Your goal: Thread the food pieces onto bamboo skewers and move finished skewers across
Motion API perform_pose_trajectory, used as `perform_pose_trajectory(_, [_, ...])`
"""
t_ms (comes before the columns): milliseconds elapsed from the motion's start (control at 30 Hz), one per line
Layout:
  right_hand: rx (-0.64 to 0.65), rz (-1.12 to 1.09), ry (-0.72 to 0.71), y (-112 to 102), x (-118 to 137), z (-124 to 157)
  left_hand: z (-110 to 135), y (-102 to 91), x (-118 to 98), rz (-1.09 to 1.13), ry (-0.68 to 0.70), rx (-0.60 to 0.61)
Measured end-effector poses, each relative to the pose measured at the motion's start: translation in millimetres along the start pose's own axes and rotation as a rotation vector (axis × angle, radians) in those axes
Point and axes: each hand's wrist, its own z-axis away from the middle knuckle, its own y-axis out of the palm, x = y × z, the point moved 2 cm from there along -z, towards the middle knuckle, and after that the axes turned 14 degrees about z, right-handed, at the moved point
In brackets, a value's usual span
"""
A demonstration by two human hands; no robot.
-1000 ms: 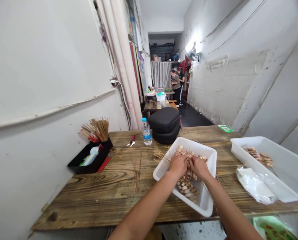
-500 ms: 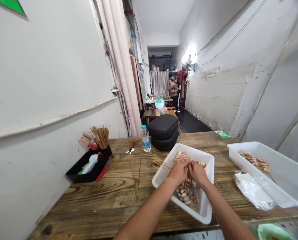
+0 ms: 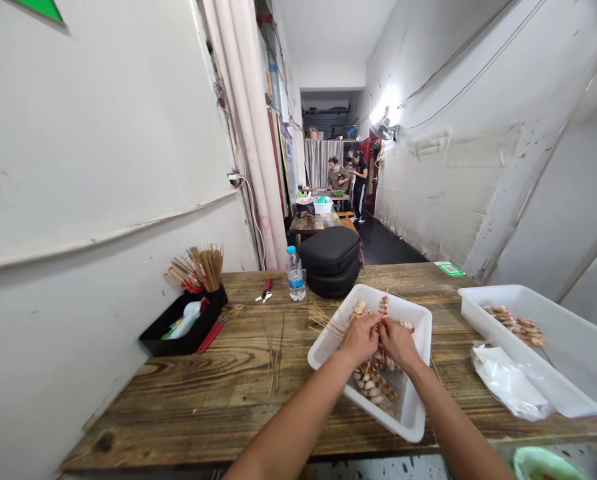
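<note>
Both my hands meet over a white plastic tray (image 3: pixel 412 413) that holds pale meat pieces and finished skewers (image 3: pixel 373 385). My left hand (image 3: pixel 359 338) and my right hand (image 3: pixel 396 341) are closed together, pinching a thin skewer with meat pieces (image 3: pixel 382 305) that pokes up between them. Loose bamboo sticks (image 3: pixel 324 322) lie against the tray's left rim on the wooden table (image 3: pixel 218 393).
A second white tray (image 3: pixel 578 347) with skewers and a crumpled plastic bag (image 3: pixel 508 383) sit at right. A black bin with upright sticks (image 3: pixel 198 270), a water bottle (image 3: pixel 295 273), pliers (image 3: pixel 265 291) and black cases (image 3: pixel 332 259) stand behind. Two people (image 3: pixel 345 181) work far down the corridor.
My hands stayed together over the tray; a skewer with meat now sticks up above them. The camera tilted up and shifted slightly.
</note>
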Motion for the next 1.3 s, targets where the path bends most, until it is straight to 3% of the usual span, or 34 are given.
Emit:
perform_pose_trajectory(100, [-0.068, -0.109, 0.111, -3, -6, -1, 0, -0.1, 3, -0.053, 0.002, -0.007])
perform_pose_trajectory(300, [-0.24, -0.659, 0.391, -9, -26, -1, 1, -4.9, 1, -0.199, -0.143, 0.054])
perform_pose_trajectory(400, [-0.352, -0.907, 0.523, -12, -31, 1, 3, -9.0, -2, -0.233, -0.2, 0.028])
perform_pose_trajectory(533, [-0.508, -1.222, 0.542, -13, -31, -3, 2, -12.2, 2, -0.261, -0.275, -0.054])
perform_pose_trajectory(633, [-0.563, -1.313, 0.528, -12, -31, -5, 2, -11.4, 5, -0.3, -0.325, -0.047])
perform_pose_trajectory(867, [-0.603, -1.422, 0.525, -12, -33, -4, 8, -1.9, 1, -0.578, -0.404, 0.17])
perform_pose_trajectory(1100, [-0.624, -1.527, 0.611, -17, -36, -3, 9, -3.6, -8, -0.549, -0.472, 0.124])
perform_pose_trajectory(1300, [-0.622, -1.592, 0.578, -20, -36, -4, 11, -4.5, -7, -0.528, -0.555, 0.135])
